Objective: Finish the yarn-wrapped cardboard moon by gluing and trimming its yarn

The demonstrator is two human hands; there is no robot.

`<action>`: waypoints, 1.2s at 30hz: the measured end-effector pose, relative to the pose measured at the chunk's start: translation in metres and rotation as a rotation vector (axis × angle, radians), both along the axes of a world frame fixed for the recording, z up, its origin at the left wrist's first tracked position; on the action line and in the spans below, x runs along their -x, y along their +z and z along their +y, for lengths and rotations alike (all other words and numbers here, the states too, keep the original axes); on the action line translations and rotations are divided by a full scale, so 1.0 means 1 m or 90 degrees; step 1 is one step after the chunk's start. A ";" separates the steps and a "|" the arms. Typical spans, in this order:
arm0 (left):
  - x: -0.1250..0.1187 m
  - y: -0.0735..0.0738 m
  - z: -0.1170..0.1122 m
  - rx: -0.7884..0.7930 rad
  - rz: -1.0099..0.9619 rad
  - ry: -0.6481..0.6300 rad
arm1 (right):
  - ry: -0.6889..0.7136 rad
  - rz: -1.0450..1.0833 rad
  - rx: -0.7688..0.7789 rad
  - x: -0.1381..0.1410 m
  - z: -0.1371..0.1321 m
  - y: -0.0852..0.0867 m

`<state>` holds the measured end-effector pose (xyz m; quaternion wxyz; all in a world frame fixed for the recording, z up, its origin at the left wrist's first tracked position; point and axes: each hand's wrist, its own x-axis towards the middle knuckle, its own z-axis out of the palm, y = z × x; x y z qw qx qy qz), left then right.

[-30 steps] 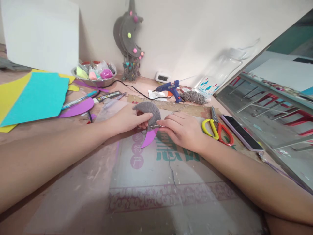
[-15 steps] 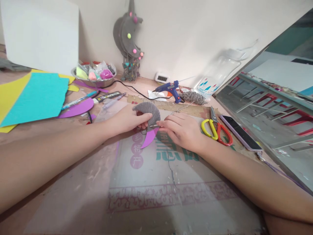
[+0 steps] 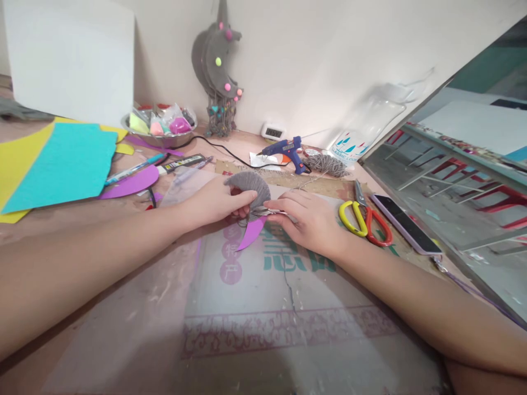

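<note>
A purple crescent shape [image 3: 250, 231], mostly wrapped in grey yarn [image 3: 252, 184], is held in the middle of the table. My left hand [image 3: 216, 201] is closed on its wrapped part, thumb underneath. My right hand [image 3: 309, 218] is just to the right of it, fingers pinched on the grey yarn strand at the crescent's edge. The strand runs back toward a grey yarn ball [image 3: 327, 163].
Yellow-and-red scissors [image 3: 364, 216] and a phone [image 3: 405, 222] lie right of my right hand. A blue glue gun [image 3: 286, 149], a metal bowl of pompoms [image 3: 158, 126], felt sheets [image 3: 57, 164], pens and a finished grey moon ornament [image 3: 218, 71] stand behind. A glass pane rises at right.
My right hand's fingers have shifted slightly at the crescent's edge, pulling the strand. The left hand keeps its hold.
</note>
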<state>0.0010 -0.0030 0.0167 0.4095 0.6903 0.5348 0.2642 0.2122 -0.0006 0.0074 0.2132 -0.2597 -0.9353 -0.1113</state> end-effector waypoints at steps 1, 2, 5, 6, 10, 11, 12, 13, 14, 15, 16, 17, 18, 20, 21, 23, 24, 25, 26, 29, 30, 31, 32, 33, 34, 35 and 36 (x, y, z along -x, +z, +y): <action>0.000 0.000 0.000 0.000 0.000 -0.001 | 0.003 0.001 0.000 0.000 0.000 0.000; 0.000 -0.001 0.001 0.002 -0.001 -0.002 | 0.006 0.000 -0.001 0.001 0.000 0.000; 0.000 -0.002 0.002 0.006 0.000 -0.003 | 0.015 0.001 -0.005 0.001 0.000 0.001; 0.000 -0.003 0.003 0.007 0.001 -0.004 | 0.018 0.001 -0.006 0.002 0.000 0.001; 0.001 -0.004 0.003 0.004 -0.008 -0.011 | 0.023 0.005 -0.013 0.001 -0.001 0.001; 0.001 -0.004 0.003 0.005 -0.012 -0.010 | 0.022 0.008 -0.014 0.001 -0.001 0.001; 0.001 -0.004 0.004 0.008 -0.016 -0.010 | 0.019 0.016 -0.014 0.001 -0.002 0.000; 0.001 -0.005 0.004 0.010 -0.019 -0.010 | 0.013 0.029 -0.011 0.000 -0.002 0.000; 0.001 -0.005 0.004 0.013 -0.023 -0.012 | 0.006 0.046 -0.007 -0.001 -0.001 -0.001; 0.001 -0.005 0.004 0.014 -0.027 -0.013 | -0.001 0.062 -0.003 -0.001 -0.001 -0.001; 0.001 -0.005 0.004 0.014 -0.030 -0.015 | -0.007 0.076 0.003 -0.002 0.000 -0.002; 0.001 -0.005 0.004 0.013 -0.031 -0.016 | -0.011 0.086 0.009 -0.003 0.000 -0.002; 0.000 -0.005 0.004 0.012 -0.031 -0.013 | -0.014 0.092 0.016 -0.003 0.001 -0.003; 0.000 -0.005 0.004 0.011 -0.028 -0.008 | -0.016 0.095 0.027 -0.004 0.003 -0.003; 0.000 -0.005 0.003 0.013 -0.026 -0.005 | -0.016 0.096 0.030 -0.004 0.004 -0.003; 0.000 -0.004 0.003 0.014 -0.025 -0.003 | -0.015 0.094 0.034 -0.004 0.004 -0.003; 0.000 -0.004 0.003 0.014 -0.024 -0.004 | -0.014 0.091 0.036 -0.004 0.004 -0.002; 0.000 -0.004 0.003 0.013 -0.022 -0.005 | -0.014 0.088 0.038 -0.004 0.004 -0.002; 0.000 -0.004 0.003 0.012 -0.022 -0.007 | -0.014 0.085 0.040 -0.004 0.004 -0.002; 0.000 -0.004 0.003 0.017 -0.029 -0.012 | -0.012 0.085 0.039 -0.003 0.003 -0.002; 0.000 -0.004 0.004 0.020 -0.035 -0.012 | -0.010 0.084 0.037 -0.003 0.003 -0.002; 0.000 -0.005 0.004 0.022 -0.040 -0.012 | -0.007 0.082 0.036 -0.003 0.003 -0.003; 0.000 -0.005 0.004 0.024 -0.044 -0.010 | -0.003 0.078 0.035 -0.003 0.003 -0.002; 0.000 -0.005 0.004 0.026 -0.047 -0.009 | 0.001 0.073 0.033 -0.003 0.002 -0.002; 0.000 -0.006 0.004 0.027 -0.050 -0.008 | 0.004 0.067 0.030 -0.003 0.002 -0.002; 0.000 -0.006 0.004 0.030 -0.052 -0.007 | 0.006 0.060 0.027 -0.003 0.003 -0.002; 0.000 -0.006 0.004 0.032 -0.055 -0.007 | 0.007 0.051 0.024 -0.003 0.003 -0.002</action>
